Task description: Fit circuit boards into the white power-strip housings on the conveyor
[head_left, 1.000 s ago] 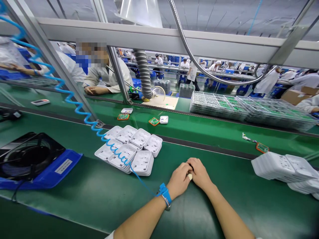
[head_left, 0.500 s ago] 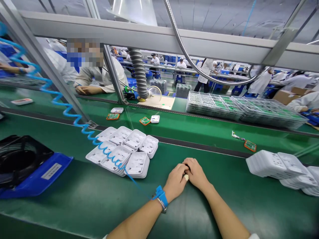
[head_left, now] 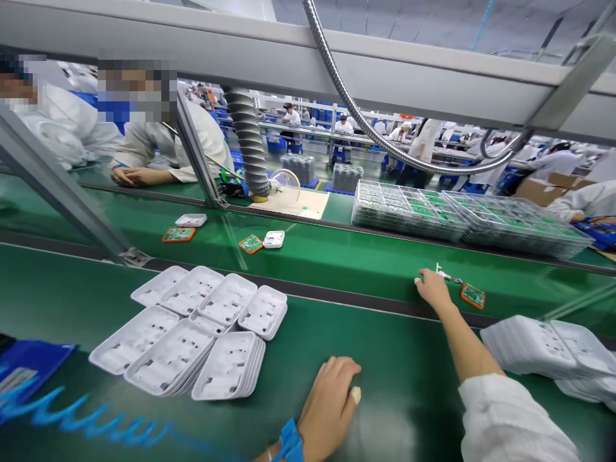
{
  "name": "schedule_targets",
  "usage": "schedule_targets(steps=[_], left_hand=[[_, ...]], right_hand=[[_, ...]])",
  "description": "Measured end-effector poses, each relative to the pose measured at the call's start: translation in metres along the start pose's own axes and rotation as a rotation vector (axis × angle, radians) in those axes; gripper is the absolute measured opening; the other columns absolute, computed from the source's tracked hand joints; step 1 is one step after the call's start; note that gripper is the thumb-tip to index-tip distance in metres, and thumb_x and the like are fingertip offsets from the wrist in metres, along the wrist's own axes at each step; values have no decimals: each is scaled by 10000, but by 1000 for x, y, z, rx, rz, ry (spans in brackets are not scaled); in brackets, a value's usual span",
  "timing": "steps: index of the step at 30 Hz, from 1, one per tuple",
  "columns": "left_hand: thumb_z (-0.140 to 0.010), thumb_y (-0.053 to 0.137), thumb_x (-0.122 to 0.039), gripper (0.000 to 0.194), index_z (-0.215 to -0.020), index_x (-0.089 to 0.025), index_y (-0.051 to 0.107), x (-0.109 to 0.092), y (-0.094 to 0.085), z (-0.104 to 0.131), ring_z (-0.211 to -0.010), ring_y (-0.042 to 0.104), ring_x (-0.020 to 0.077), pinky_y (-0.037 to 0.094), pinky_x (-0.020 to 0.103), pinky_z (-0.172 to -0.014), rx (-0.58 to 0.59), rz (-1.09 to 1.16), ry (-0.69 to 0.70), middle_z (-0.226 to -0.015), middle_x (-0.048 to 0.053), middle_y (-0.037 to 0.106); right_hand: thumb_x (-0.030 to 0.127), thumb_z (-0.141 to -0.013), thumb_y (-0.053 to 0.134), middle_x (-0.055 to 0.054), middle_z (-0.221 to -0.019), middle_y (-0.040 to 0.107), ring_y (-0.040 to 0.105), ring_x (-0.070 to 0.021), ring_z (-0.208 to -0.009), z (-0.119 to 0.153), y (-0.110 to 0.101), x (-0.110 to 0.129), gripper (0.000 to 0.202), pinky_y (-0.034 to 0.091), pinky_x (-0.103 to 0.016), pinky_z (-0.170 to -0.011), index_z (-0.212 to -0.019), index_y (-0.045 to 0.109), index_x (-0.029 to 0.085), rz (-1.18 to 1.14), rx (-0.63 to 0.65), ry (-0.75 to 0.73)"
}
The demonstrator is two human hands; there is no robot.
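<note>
Here, the left hand (head_left: 332, 399) spreads its thumb from its fingers and the right hand (head_left: 434, 290), pinch indiscernible, adjoins the white-tipped wire lead (head_left: 443, 274) of an orange-rimmed green circuit board (head_left: 473, 295) near the green belt (head_left: 346, 262)'s front edge, where sideways brushing might strain it.

The head camera faced forward and down across the workbench (head_left: 389, 346), nearer the left hand (head_left: 331, 401) than the right hand (head_left: 434, 290).
</note>
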State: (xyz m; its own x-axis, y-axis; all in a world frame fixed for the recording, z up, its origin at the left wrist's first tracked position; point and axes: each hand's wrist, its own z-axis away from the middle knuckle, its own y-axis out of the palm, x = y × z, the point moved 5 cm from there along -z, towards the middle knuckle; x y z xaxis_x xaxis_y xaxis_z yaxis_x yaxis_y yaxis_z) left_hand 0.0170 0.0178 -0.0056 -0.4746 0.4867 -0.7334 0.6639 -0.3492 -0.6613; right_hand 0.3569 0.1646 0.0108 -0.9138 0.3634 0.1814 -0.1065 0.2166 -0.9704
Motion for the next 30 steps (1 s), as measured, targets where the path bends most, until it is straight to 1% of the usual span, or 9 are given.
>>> schedule_targets(steps=[4, 8, 12, 16, 18, 20, 24, 27, 30], left_hand=[[-785, 399, -107, 287, -1034, -203, 505, 9, 5, -5, -937, 501, 220, 405, 403, -857, 12, -7, 14, -1054, 70, 558], [-795, 404, -145, 252, -1020, -186, 510, 17, 9, -9, -899, 518, 233, 433, 394, -791, 20, 0, 67, -1017, 88, 572], [-813, 391, -161, 236, -1015, -189, 509, 16, 8, -10, -887, 519, 233, 437, 387, -772, 17, 17, 61, -1008, 90, 571], [-804, 389, -123, 250, -1007, -199, 512, 10, 3, -8, -910, 509, 224, 417, 403, -835, 6, 39, 4, -1018, 79, 565], [-778, 402, -92, 267, -994, -198, 518, 6, 1, -7, -922, 503, 221, 413, 403, -846, 0, 51, -1, -1016, 72, 563], [-766, 411, -79, 277, -992, -195, 522, 4, -1, -6, -929, 499, 219, 418, 396, -840, -17, 68, 4, -1009, 68, 562], [-772, 418, -78, 302, -1042, -180, 506, 8, -7, -6, -978, 490, 209, 422, 373, -857, -127, 129, 20, -1036, 76, 548], [-784, 419, -90, 326, -1093, -172, 480, 17, -19, -5, -1024, 471, 209, 408, 380, -894, -277, 131, -16, -1089, 89, 519], [-797, 403, -96, 328, -1110, -173, 464, 27, -34, -1, -1039, 462, 209, 403, 386, -895, -412, 96, -67, -1107, 95, 498]], right_hand=[[290, -863, 381, -210, -1201, 509, 448, -328, -1118, -30, 11, -24, 415, 370, -471, -859, -1216, 463, 88, 102, -16, 142], [236, -844, 386, -213, -1062, 569, 475, -344, -1063, -45, 23, -27, 314, 367, -480, -826, -1067, 534, 71, 165, -5, 199], [118, -812, 366, -238, -990, 576, 500, -338, -1013, -47, 26, -11, 269, 347, -472, -819, -996, 545, 40, 209, -30, 183], [88, -813, 365, -199, -947, 600, 535, -289, -941, -33, 20, 26, 272, 369, -390, -788, -995, 567, 75, 175, 3, 12], [95, -837, 347, -144, -984, 604, 531, -244, -948, -15, 11, 51, 296, 366, -345, -813, -1041, 559, 130, 141, 11, -105], [140, -868, 339, -92, -1011, 602, 526, -203, -949, 14, -3, 75, 280, 371, -301, -824, -1062, 539, 176, 63, 11, -234], [258, -902, 341, -65, -1019, 589, 525, -185, -923, 101, -35, 115, 224, 404, -292, -790, -1029, 516, 198, -297, 14, -516], [284, -909, 343, -47, -962, 583, 531, -174, -891, 168, -45, 127, 211, 418, -301, -774, -1011, 515, 218, -456, 124, -617], [289, -904, 354, -30, -916, 583, 544, -158, -834, 216, -40, 128, 203, 434, -287, -731, -1005, 520, 231, -525, 243, -647]])
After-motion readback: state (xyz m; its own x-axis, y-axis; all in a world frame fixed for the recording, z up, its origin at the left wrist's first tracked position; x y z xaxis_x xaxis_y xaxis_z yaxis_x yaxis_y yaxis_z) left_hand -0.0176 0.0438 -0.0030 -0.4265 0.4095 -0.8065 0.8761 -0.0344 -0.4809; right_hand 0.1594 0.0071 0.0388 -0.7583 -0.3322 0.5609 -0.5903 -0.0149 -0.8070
